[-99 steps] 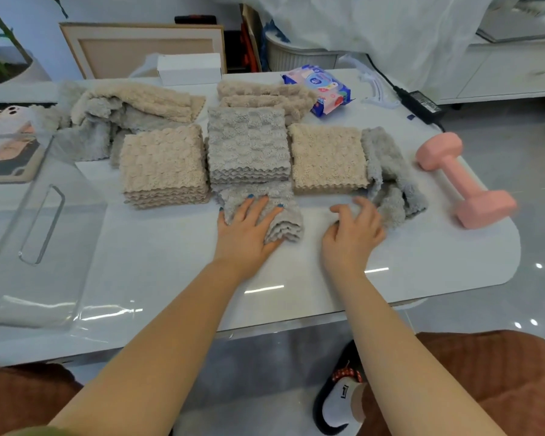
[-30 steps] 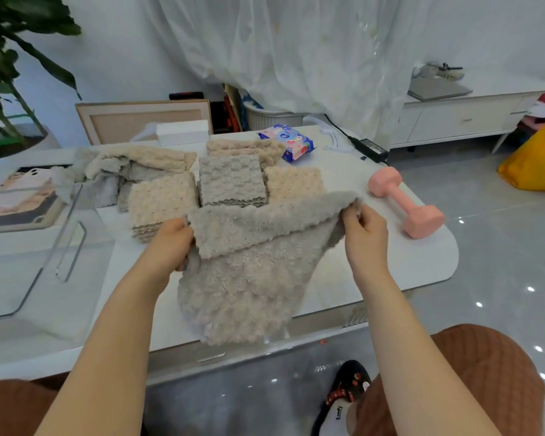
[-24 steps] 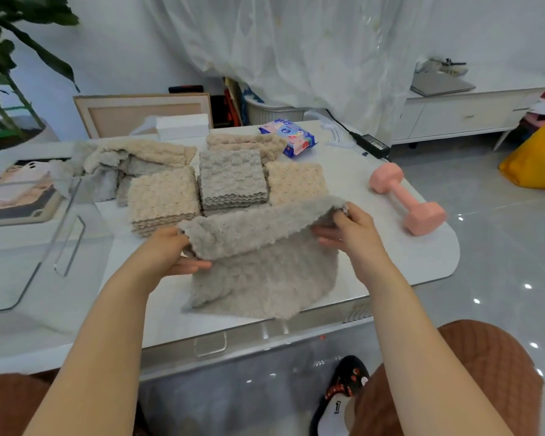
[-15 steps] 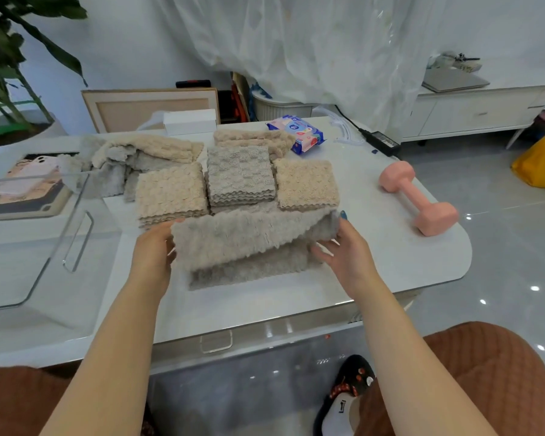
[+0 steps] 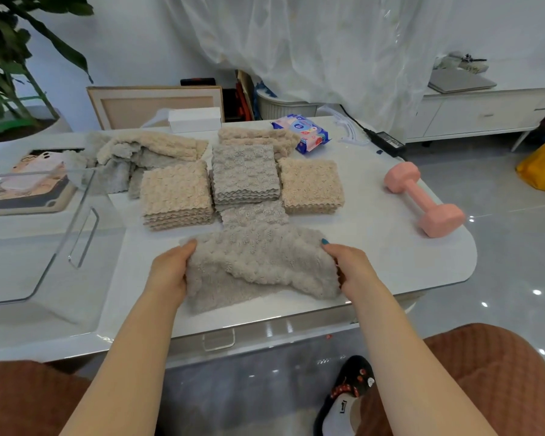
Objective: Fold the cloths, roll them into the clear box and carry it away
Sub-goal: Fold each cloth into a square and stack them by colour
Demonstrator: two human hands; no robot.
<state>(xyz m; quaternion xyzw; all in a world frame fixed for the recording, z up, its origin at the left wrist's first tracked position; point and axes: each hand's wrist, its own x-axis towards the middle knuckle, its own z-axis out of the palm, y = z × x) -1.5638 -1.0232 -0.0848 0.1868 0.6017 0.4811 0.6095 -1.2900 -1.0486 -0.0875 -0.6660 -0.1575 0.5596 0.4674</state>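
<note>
Both hands hold the grey cloth (image 5: 258,265) on the surface (image 5: 375,247) — left hand (image 5: 167,272) and right hand (image 5: 350,265), fingers (image 5: 326,242) clamped on its ends. Drop the top layer square, edges matched, then smooth; folded stacks (image 5: 244,174) lie just beyond the fingers, clear box (image 5: 38,247) to their left.

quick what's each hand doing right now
Left hand: holding the grey cloth's left end.
Right hand: holding its right end.
</note>
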